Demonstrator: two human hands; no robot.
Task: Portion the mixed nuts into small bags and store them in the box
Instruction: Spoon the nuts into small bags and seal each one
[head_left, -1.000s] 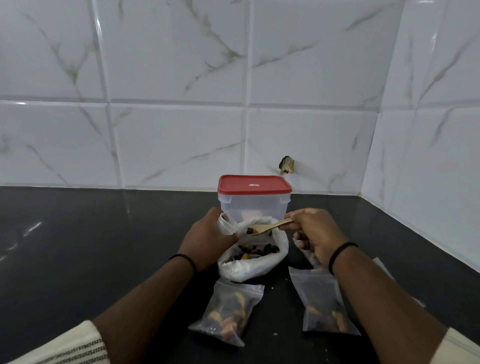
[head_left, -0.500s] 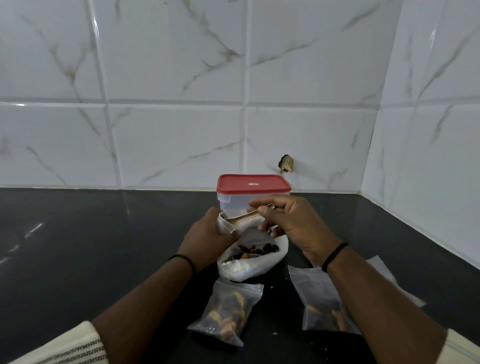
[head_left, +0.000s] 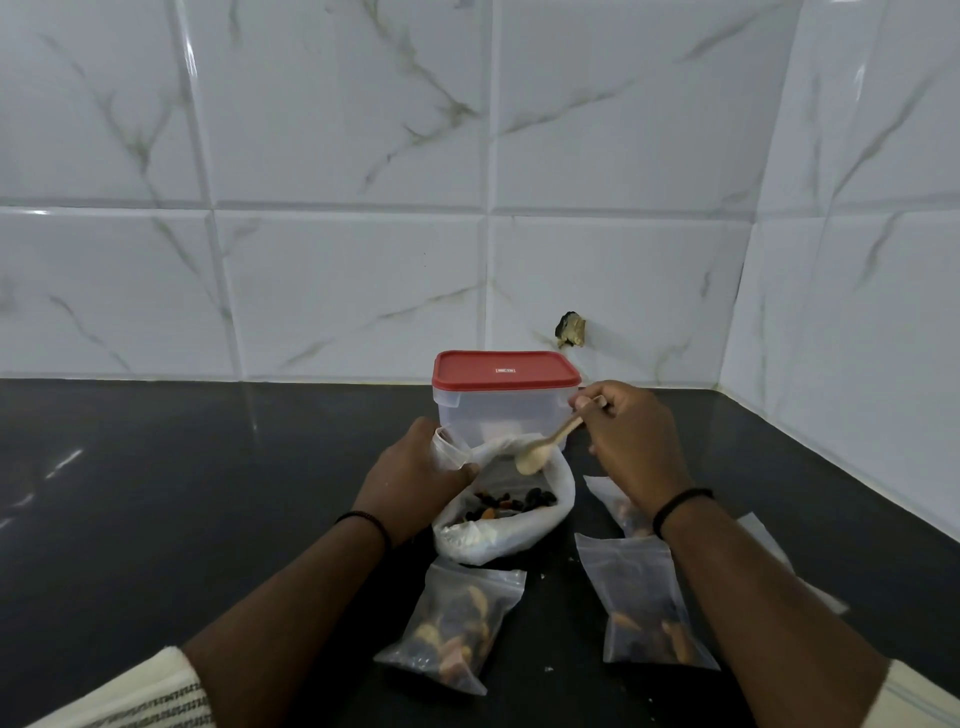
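Head view: wooden spoon (head_left: 543, 451) in right hand (head_left: 621, 441).

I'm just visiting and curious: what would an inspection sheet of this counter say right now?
Surface: black counter, a few crumbs near the bags.
Job's things: large white bag of nuts open; red-lidded box closed behind it; filled small bag in front, another filled bag on the right, a third partly hidden behind the right wrist.
Clutter: nothing seen.
Hands: left hand holds a small bag open; right hand grips a wooden spoon over the large bag.
Cables: nothing seen.
Surroundings: white marbled tiles, one chipped hole.
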